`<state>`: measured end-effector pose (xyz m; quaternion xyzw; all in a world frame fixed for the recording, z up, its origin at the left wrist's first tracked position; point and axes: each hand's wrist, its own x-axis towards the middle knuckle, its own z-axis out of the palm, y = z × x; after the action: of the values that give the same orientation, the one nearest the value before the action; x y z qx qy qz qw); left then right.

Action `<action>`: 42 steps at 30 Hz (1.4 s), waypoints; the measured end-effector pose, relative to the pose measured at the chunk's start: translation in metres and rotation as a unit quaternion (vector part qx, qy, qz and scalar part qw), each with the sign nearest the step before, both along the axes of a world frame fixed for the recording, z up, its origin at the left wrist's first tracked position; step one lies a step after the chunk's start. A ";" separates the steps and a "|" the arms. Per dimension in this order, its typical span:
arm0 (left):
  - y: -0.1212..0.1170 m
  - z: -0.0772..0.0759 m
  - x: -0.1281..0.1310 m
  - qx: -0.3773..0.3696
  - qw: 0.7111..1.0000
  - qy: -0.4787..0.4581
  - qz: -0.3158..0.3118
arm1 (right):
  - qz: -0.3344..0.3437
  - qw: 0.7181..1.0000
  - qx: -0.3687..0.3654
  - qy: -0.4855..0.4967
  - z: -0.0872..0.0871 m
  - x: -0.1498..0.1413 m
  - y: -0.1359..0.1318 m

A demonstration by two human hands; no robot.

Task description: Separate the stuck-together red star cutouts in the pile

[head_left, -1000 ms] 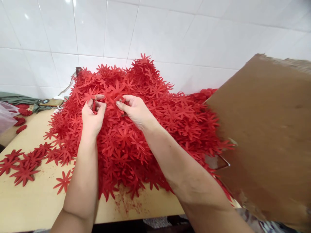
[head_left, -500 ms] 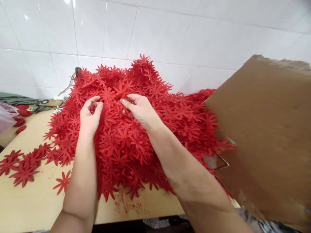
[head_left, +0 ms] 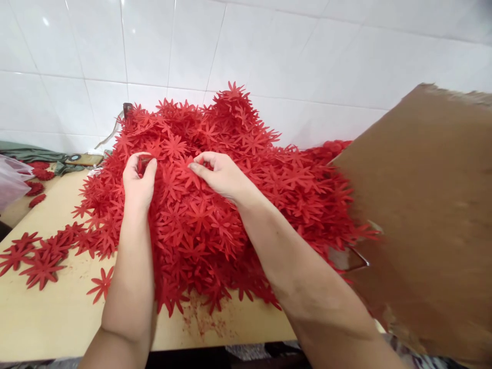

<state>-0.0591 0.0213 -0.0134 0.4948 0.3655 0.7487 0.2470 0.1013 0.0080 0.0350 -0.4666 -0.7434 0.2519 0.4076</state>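
Observation:
A big heap of red flower-shaped cutouts (head_left: 207, 220), each with several narrow petals, covers the middle of the table. My right hand (head_left: 221, 177) pinches one red flower cutout (head_left: 187, 173) between thumb and fingers above the heap. To its left, my left hand (head_left: 140, 179) is curled, its thumb close to the fingertips, with red petals showing inside the curl; how many pieces it holds is hidden. Both hands are over the near face of the heap, a short way apart.
A large brown cardboard sheet (head_left: 418, 220) stands tilted at the right. Loose red flowers (head_left: 42, 269) lie on the pale tabletop (head_left: 46, 318) at the left. Farther back are a phone-like object (head_left: 84, 160), green cloth (head_left: 34, 151) and a clear plastic bag (head_left: 13, 179). White tiles back the table.
The view has shifted slightly, moving the scene a little right. A flower cutout at my right fingertips has come down and now lies flatter between my hands.

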 end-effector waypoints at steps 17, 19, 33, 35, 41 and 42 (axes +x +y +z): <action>-0.012 0.009 0.008 -0.090 0.996 -0.008 -0.007 | -0.120 0.977 -0.002 0.176 -0.002 -0.002 0.013; -0.016 0.011 0.013 -0.082 0.996 -0.007 -0.023 | -0.117 0.976 -0.008 0.186 -0.004 0.000 0.016; -0.024 0.016 0.037 -0.036 0.985 0.043 -0.162 | 0.150 0.966 -0.051 0.207 -0.007 0.003 0.005; -0.022 0.015 0.035 -0.036 0.988 0.035 -0.147 | 0.171 0.955 -0.075 0.231 -0.005 0.004 0.003; -0.021 0.015 0.031 -0.053 0.992 0.014 -0.112 | 0.191 0.932 -0.118 0.285 -0.002 0.002 -0.005; -0.022 0.015 0.031 -0.054 0.992 0.015 -0.111 | 0.191 0.931 -0.117 0.288 -0.002 0.002 -0.005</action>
<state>-0.0286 -0.0003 0.0020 0.5293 0.3516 0.6885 0.3497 0.1032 0.0028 0.0328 -0.2673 -0.6346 0.5337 0.4910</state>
